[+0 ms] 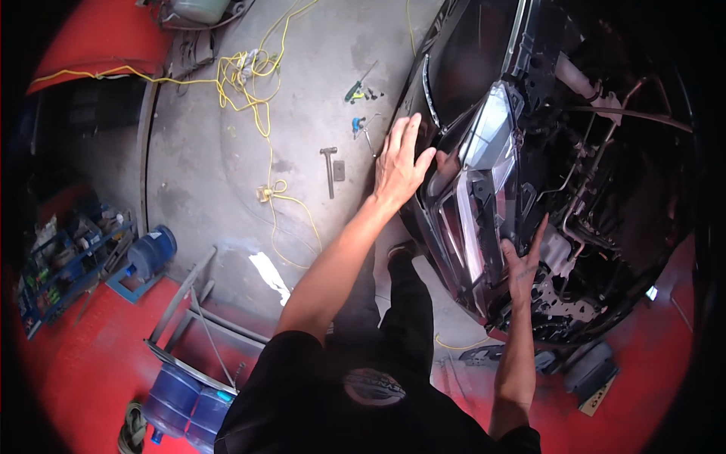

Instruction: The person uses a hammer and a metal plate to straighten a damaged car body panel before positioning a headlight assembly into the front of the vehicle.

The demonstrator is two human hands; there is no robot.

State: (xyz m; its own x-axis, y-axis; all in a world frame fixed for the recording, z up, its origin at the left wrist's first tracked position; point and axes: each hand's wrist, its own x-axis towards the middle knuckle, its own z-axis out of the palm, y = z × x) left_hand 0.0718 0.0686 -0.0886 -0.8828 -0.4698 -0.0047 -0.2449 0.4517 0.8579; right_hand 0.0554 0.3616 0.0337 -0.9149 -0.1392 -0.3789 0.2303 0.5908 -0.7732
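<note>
A car headlight unit [476,189] sits at the front corner of a black car, its clear lens angled toward me. My left hand [401,163] lies flat, fingers spread, on the black bumper [423,83] at the lamp's outer edge. My right hand [523,261] presses with open fingers against the inner side of the lamp, next to the exposed engine bay [605,174] with its hoses and brackets. Neither hand holds a tool. My dark-trousered leg and shoe [404,250] stand below the bumper.
On the grey concrete floor lie a hammer [329,168], screwdrivers [361,85] and a tangled yellow cable [249,83]. Blue water jugs [185,408] stand at lower left, another jug [151,252] and a cluttered blue rack [64,261] at left. The surrounding floor is red.
</note>
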